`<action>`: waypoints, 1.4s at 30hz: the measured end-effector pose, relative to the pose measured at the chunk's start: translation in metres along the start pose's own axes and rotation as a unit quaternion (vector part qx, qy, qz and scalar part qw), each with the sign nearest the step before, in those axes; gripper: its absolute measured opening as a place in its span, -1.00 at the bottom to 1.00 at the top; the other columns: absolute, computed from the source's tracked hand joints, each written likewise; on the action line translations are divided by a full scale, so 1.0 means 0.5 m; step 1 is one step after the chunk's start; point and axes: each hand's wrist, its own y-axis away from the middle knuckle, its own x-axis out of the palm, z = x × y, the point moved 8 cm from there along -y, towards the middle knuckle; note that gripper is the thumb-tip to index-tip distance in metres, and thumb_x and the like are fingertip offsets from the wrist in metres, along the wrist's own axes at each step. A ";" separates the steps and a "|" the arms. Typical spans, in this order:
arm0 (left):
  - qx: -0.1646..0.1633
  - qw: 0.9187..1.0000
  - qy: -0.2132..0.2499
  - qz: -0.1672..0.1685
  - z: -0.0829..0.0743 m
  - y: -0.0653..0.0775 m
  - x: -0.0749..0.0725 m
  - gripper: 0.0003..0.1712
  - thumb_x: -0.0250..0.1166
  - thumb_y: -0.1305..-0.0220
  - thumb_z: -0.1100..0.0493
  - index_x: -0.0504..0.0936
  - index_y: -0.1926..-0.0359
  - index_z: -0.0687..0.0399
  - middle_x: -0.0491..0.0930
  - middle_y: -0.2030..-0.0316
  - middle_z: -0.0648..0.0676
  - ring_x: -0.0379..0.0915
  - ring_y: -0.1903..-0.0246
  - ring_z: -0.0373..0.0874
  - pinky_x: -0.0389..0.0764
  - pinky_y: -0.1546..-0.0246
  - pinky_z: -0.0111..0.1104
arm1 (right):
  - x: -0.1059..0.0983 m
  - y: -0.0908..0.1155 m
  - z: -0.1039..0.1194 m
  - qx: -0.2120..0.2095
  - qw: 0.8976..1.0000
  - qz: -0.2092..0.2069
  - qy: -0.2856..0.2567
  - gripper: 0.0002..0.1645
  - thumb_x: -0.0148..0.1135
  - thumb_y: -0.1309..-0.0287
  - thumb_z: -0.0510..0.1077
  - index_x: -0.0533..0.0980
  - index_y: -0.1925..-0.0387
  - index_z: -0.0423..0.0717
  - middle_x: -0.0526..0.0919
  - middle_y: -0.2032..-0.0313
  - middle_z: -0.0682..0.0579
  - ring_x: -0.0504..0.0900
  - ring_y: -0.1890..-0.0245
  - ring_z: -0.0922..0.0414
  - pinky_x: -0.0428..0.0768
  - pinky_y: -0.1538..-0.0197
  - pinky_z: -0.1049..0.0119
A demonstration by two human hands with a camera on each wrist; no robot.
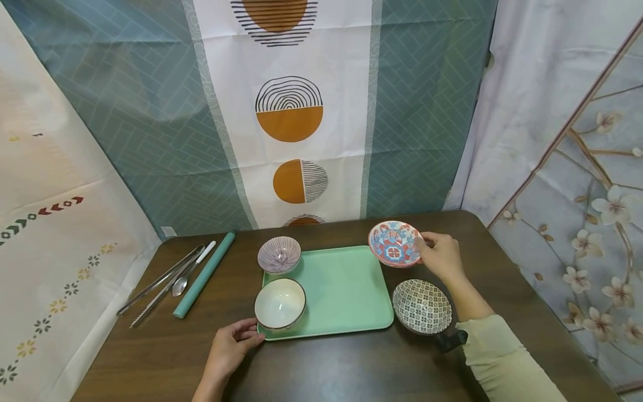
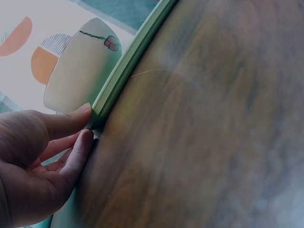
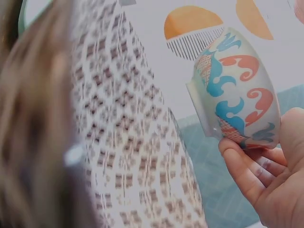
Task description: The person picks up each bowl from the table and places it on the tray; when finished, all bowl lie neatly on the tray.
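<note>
My right hand [image 1: 442,254] pinches the rim of a red and blue patterned bowl [image 1: 394,244] by the far right corner of a green tray [image 1: 346,290]. This bowl [image 3: 237,90] seems to be off the table in the right wrist view. At the tray's near left corner, my left hand [image 1: 232,343] pinches the edge with thumb and fingers [image 2: 78,147]. A white bowl with a dark rim [image 1: 280,303] stands on the tray's near left part. Behind it is a purple striped bowl [image 1: 279,255] at the far left corner. A brown-patterned bowl [image 1: 422,307] sits right of the tray, below my right forearm.
On the table's left lie metal tongs [image 1: 161,279], a spoon [image 1: 180,286], a white-handled utensil [image 1: 206,252] and a teal stick-like thing [image 1: 204,275]. A patterned curtain [image 1: 301,128] hangs behind the brown table [image 1: 321,368].
</note>
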 end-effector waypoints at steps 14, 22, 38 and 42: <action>0.006 1.000 -0.015 0.002 -0.006 -0.008 0.000 -0.55 0.54 -0.08 0.35 0.68 -0.02 0.42 0.73 0.26 0.15 0.68 0.24 -0.06 0.62 0.35 -0.45 | 0.096 -0.003 0.063 -0.017 0.999 0.034 -0.030 -0.65 0.14 -0.39 -0.21 0.65 -0.06 -0.33 0.74 0.40 -0.18 0.72 0.59 -0.01 0.65 0.51 0.29; 0.008 1.000 -0.015 0.003 -0.008 -0.008 -0.001 -0.56 0.54 -0.07 0.36 0.69 -0.01 0.41 0.73 0.26 0.16 0.68 0.25 -0.07 0.61 0.36 -0.45 | 0.145 0.006 0.082 -0.040 0.998 0.044 -0.013 -0.68 0.13 -0.38 -0.22 0.67 0.03 -0.33 0.73 0.47 -0.13 0.63 0.67 0.17 0.52 0.58 0.35; 0.011 1.000 -0.006 0.005 -0.002 -0.002 -0.001 -0.56 0.53 -0.05 0.41 0.68 0.01 0.47 0.72 0.30 0.17 0.67 0.28 -0.08 0.62 0.38 -0.45 | 0.272 0.029 0.119 -0.026 0.995 0.092 0.020 -0.74 0.11 -0.33 -0.27 0.70 0.24 -0.31 0.58 0.73 0.06 0.37 0.78 0.21 0.30 0.63 0.33; 0.009 1.000 -0.008 0.005 0.001 -0.001 0.000 -0.56 0.54 -0.05 0.40 0.68 0.01 0.45 0.72 0.29 0.16 0.68 0.28 -0.08 0.62 0.38 -0.45 | 0.295 0.035 0.117 -0.018 0.993 0.108 0.033 -0.74 0.11 -0.32 -0.29 0.71 0.25 -0.30 0.60 0.73 0.10 0.42 0.79 0.19 0.33 0.60 0.34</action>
